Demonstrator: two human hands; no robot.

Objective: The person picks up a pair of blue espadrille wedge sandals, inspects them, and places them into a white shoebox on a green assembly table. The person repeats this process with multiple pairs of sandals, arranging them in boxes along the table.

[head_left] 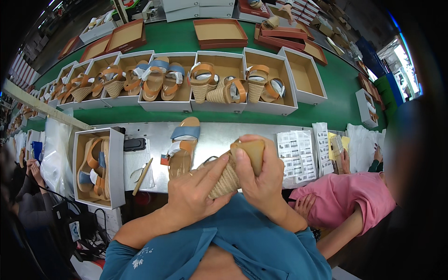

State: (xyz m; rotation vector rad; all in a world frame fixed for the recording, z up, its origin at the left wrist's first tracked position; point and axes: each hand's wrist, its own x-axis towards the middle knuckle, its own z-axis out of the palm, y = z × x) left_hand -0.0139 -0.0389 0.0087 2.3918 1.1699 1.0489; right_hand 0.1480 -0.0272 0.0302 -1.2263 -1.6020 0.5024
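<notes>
Both my hands hold a wedge sandal (225, 180) with a braided rope heel in front of my chest. My left hand (193, 189) wraps its fingers round the rope side. My right hand (263, 184) grips the heel end, its thumb pressed near a smooth tan face; most of the sandal's upper is hidden by the hands. Just beyond my left hand, a second sandal (190, 123) with a blue toe strap and tan ankle strap lies sole down on the metal tabletop, a small red and blue tag beside it.
At left stands a white shoe box (120, 179) with sandals inside, near a black phone-like case (134, 144) and a slim wooden-looking tool (142, 177). Label sheets (296, 156) lie at right, beside a co-worker in pink (345, 200). Open boxes of sandals (219, 106) line the green bench beyond.
</notes>
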